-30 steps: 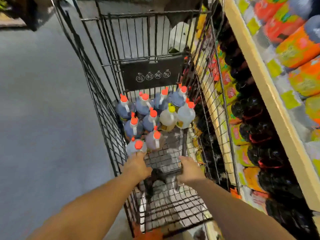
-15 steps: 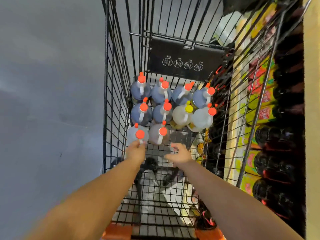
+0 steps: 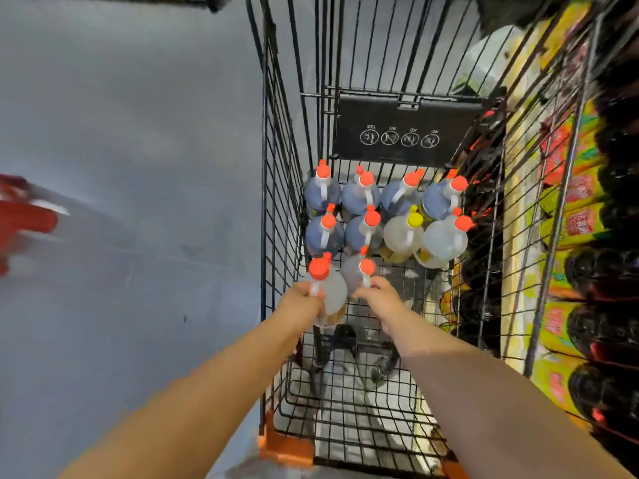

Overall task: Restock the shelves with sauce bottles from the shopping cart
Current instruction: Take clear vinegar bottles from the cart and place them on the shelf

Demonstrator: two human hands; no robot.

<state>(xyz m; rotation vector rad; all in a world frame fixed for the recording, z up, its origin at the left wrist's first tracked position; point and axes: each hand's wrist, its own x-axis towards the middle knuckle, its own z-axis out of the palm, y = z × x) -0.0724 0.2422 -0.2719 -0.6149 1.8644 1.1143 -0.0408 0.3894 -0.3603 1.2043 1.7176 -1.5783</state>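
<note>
Several sauce bottles with orange caps stand in rows inside the black wire shopping cart (image 3: 280,209); one bottle (image 3: 403,233) has a yellow cap. My left hand (image 3: 301,300) grips the handle of the nearest pale bottle (image 3: 328,292), which sits higher than its neighbours. My right hand (image 3: 380,299) curls round the handle of the bottle beside it (image 3: 356,271). Both forearms reach down into the cart.
Shelves (image 3: 518,219) with dark bottles and yellow-labelled packs run along the right, close against the cart. A grey floor (image 3: 121,167) lies to the left, with a blurred red object (image 3: 24,223) at the far left edge. A black flap (image 3: 404,129) hangs at the cart's far end.
Both hands moved forward from the cart's near part to the front bottles. The left hand has taken hold of the pale bottle and raised it; the right hand has closed on the neighbouring bottle's handle.
</note>
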